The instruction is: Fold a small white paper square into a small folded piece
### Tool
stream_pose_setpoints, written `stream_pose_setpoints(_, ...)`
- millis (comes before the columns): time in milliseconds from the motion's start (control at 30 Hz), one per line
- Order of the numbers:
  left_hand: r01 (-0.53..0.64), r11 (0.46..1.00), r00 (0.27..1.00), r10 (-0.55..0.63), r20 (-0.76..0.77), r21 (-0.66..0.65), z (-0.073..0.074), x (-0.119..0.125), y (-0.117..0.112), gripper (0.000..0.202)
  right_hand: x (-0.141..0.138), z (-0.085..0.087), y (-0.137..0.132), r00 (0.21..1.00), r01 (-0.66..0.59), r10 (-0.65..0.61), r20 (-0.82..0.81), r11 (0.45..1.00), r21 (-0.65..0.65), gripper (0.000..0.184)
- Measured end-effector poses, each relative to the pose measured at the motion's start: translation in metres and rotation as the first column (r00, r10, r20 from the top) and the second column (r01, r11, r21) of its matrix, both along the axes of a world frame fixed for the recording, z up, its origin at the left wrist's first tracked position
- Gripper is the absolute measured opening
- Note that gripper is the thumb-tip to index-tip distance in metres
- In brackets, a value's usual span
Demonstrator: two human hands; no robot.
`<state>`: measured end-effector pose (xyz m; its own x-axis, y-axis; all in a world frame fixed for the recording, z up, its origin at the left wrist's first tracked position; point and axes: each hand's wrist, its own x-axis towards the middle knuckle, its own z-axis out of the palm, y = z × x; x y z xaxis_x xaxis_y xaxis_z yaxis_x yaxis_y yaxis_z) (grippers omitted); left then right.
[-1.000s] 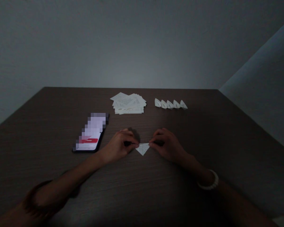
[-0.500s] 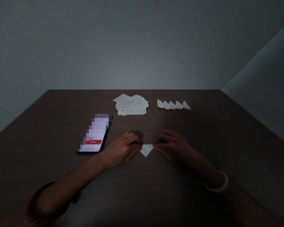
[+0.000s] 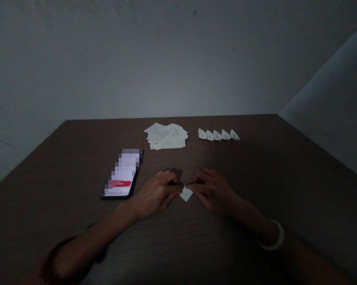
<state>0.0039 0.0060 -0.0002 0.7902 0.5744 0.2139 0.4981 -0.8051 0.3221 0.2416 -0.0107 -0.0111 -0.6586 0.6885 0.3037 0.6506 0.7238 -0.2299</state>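
The left hand (image 3: 156, 194) and right hand (image 3: 212, 191) curl inward, fingertips at the top edge of a small folded paper triangle (image 3: 186, 194) on the worktop (image 3: 244, 166), their grip unclear, and uneven pressure could skew its thin folds.

It looked to me like a small, dim indoor room, a home or a modest office, though I couldn't say which. A dark wood-grain table (image 3: 62, 166) stood close against a plain grey painted wall (image 3: 166, 59), its paint faintly scuffed and spotted. On the table were a smartphone (image 3: 123, 174), a loose stack of printed paper slips (image 3: 166, 136), a neat row of little folded paper boats (image 3: 218, 134) and a small folded paper triangle (image 3: 186, 194). It all suggested ordinary desk work rather than a trade.
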Motion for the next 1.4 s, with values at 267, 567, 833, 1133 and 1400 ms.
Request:
stream_pose_setpoints(267,-0.07,0.997,0.998,0.07,0.005,0.044,-0.002,0.001,-0.003,0.021,0.001,0.001,-0.003,1.0,0.028,-0.028,0.012,1.0,-0.014,0.03)
stream_pose_setpoints(567,-0.107,0.99,0.993,0.101,0.061,0.093,-0.002,-0.002,0.0,0.021,0.016,0.006,-0.01,0.996,0.087,-0.087,-0.018,0.996,-0.006,0.019)
stream_pose_setpoints(833,-0.099,0.981,0.995,0.094,0.034,0.168,-0.004,-0.006,0.0,0.031,0.018,0.001,-0.01,0.992,0.112,-0.111,-0.053,0.993,0.022,0.013)
stream_pose_setpoints(1133,-0.114,0.989,0.993,0.114,0.011,0.097,0.004,-0.002,0.0,0.029,0.01,0.006,-0.009,0.986,0.166,-0.166,-0.031,0.986,-0.016,0.014)
stream_pose_setpoints(1400,-0.188,0.982,0.982,0.189,0.027,-0.027,0.0,-0.002,0.002,0.016,0.006,0.005,-0.002,0.972,0.203,-0.217,-0.088,0.968,-0.149,0.014)
